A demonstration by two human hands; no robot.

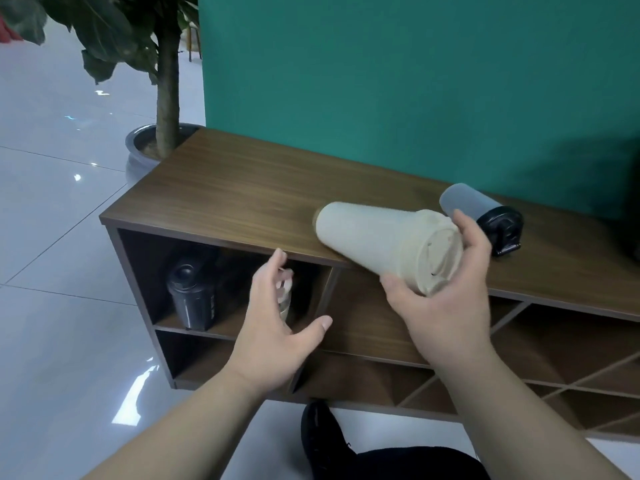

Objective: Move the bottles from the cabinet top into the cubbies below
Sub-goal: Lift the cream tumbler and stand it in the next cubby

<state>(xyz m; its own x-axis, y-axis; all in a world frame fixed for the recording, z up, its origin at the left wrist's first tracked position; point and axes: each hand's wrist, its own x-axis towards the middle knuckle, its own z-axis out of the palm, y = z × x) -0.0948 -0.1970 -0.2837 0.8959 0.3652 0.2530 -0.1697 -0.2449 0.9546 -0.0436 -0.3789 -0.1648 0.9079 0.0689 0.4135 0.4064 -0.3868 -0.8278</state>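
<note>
While a black shoe [320, 434] and dark trouser leg sit at bottom edge on the pale tile floor [52, 237], both bare forearms reach up and forward toward the wooden cabinet [221, 192]. Right hand [446, 292] wraps the lid end of a cream bottle [377, 237]: thumb below at the rim, fingers [467, 226] curled over the far side, firm clasp. Bottle is tipped on its side, base pointing left and away, held at the front edge of the cabinet top; can't tell if the body touches the wood. Left hand [277, 327] is empty, fingers spread wide, thumb out to the right, palm facing the upper left cubby [221, 289]. Partly hidden behind that hand, a small pale bottle [285, 292] stands in the cubby, blurred. Left of it in the same cubby, a black bottle [192, 292] stands upright. Diagonal cubbies run along the right lower part. Further back on the top, a grey bottle with black cap [481, 216] lies on its side, just beyond the right fingertips, apart from them. Behind: green wall panel [415, 81], potted tree [162, 81] at the cabinet's far left corner.
</note>
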